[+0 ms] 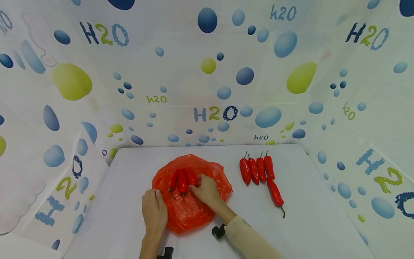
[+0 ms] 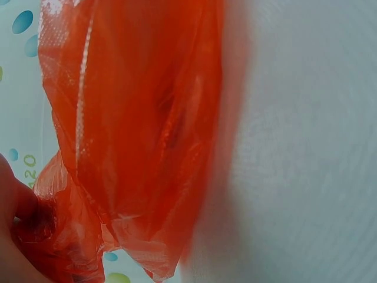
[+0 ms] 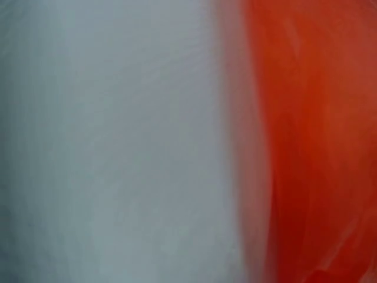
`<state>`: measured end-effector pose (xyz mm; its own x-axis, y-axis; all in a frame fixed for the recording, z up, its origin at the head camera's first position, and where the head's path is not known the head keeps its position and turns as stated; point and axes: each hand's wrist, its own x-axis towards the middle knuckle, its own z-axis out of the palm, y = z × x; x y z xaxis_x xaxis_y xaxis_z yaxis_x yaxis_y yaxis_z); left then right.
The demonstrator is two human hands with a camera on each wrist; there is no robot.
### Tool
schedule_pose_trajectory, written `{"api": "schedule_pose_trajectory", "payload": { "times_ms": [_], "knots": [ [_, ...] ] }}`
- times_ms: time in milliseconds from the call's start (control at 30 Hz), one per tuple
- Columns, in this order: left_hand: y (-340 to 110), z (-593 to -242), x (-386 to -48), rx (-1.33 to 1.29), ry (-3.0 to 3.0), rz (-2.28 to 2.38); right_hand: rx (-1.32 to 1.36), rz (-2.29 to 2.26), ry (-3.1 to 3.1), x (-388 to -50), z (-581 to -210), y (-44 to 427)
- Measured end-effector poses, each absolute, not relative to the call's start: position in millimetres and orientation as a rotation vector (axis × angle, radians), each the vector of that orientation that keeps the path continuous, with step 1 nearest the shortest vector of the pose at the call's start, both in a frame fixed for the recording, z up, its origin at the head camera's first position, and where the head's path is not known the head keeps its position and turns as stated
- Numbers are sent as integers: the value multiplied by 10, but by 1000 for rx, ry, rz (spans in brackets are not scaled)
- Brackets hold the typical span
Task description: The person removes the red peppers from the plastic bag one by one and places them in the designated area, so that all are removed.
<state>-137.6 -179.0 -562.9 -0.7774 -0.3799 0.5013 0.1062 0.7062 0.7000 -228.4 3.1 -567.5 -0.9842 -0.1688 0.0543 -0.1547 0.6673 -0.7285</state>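
Observation:
An orange-red plastic bag (image 1: 191,221) lies on the white table, its mouth spread wide. Several glossy red chili peppers (image 1: 182,181) sit together in it, some stems pointing toward me. At the bag's left edge my left hand (image 1: 154,212) grips the plastic; the left wrist view shows the fingers (image 2: 15,203) bunching the bag (image 2: 135,118). My right hand (image 1: 207,190) reaches over the bag from the right. Its thumb and forefinger pinch the rightmost pepper (image 1: 190,175) near its lower end. Only blurred bag film (image 3: 324,118) and tabletop appear in the right wrist view.
To the right of the bag, several red chili peppers (image 1: 256,171) lie side by side, stems away from me. One more pepper (image 1: 275,193) lies below them, stem toward me. A bubble-patterned sheet (image 1: 181,72) rises behind and beside the white table (image 1: 317,216).

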Motion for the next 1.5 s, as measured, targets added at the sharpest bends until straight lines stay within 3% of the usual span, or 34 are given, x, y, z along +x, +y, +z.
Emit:
{"api": "schedule_pose_trajectory", "payload": {
  "times_ms": [1500],
  "knots": [
    [-1788,-5630,-1371,206,-2263,-986,-128,-1450,2762,-2187,-5633,83]
  ]
}}
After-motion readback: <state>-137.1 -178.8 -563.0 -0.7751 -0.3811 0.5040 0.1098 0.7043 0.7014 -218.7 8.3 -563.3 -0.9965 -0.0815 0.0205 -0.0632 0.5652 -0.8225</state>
